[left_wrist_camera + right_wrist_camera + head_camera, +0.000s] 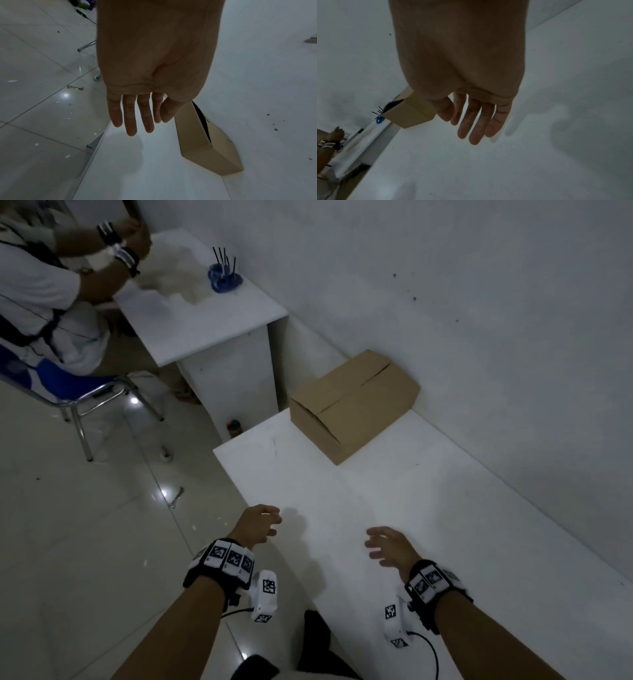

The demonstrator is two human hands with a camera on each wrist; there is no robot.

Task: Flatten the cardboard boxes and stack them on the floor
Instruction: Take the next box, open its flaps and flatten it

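A brown cardboard box (pixel 354 402) stands assembled on the far end of the white table (pixel 342 501), against the wall, its top flaps closed with a slit between them. Both wrist views show the same cardboard box (pixel 205 146) (pixel 410 115) beyond the fingers. My left hand (pixel 263 523) hovers over the table's near left edge, fingers relaxed and spread, holding nothing. My right hand (pixel 387 544) hovers over the table to the right, fingers also loose and empty. Both hands are well short of the box.
A second white table (pixel 205 313) stands further back with a blue holder (pixel 222 277) of black sticks. Another person (pixel 44 289) sits there on a blue chair (pixel 75 392). Glossy tiled floor (pixel 85 525) lies to the left. The white wall (pixel 479 320) runs along the table's right.
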